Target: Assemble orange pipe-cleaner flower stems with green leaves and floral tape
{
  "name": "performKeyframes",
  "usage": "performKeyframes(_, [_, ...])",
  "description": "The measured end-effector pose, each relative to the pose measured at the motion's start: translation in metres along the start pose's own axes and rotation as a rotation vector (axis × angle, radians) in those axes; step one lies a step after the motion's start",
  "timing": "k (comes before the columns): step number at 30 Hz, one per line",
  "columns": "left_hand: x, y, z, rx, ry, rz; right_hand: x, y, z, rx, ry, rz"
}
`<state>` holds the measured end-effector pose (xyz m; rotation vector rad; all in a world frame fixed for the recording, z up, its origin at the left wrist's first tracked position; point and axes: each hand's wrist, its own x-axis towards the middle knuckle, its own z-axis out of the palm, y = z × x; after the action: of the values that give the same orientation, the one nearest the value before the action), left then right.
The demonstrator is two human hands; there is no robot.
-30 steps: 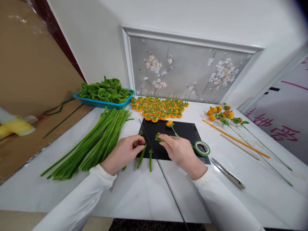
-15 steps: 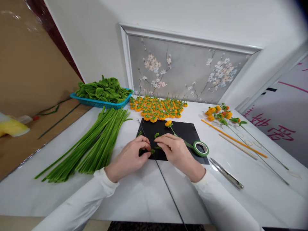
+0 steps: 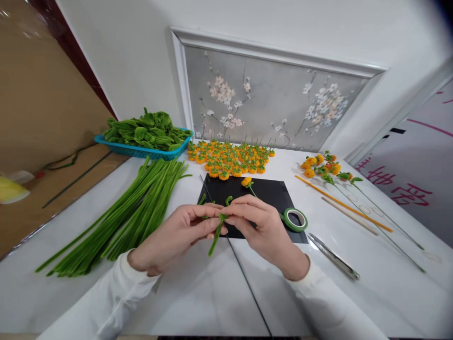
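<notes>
Over the black mat, near its front edge, left hand and right hand pinch a short green piece between fingertips, presumably for steadiness; tape roll at mat's right edge, likely for reach.

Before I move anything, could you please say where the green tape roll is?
In the head view, the green tape roll lies at the right edge of the black mat, to the right of the right hand, near the silver tool.
</notes>
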<state>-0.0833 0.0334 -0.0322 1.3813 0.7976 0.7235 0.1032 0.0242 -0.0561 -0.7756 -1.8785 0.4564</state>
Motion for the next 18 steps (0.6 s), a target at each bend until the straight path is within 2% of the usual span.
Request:
performKeyframes(7, [0.0,-0.0012,0.0013,0.075,0.052,0.003,-0.0022,-0.0008,0.0037,-0.156,0.066,-0.075])
performKeyframes(11, [0.001,-0.0019,0.0032,0.015,0.066,0.001,-0.0041,-0.0005,0.0069,-0.226,0.054,-0.069])
performKeyframes(18, [0.0065,-0.0093,0.0018,-0.155,0.066,-0.034,-0.0019,-0.002,0.0053,-0.121,0.108,-0.026])
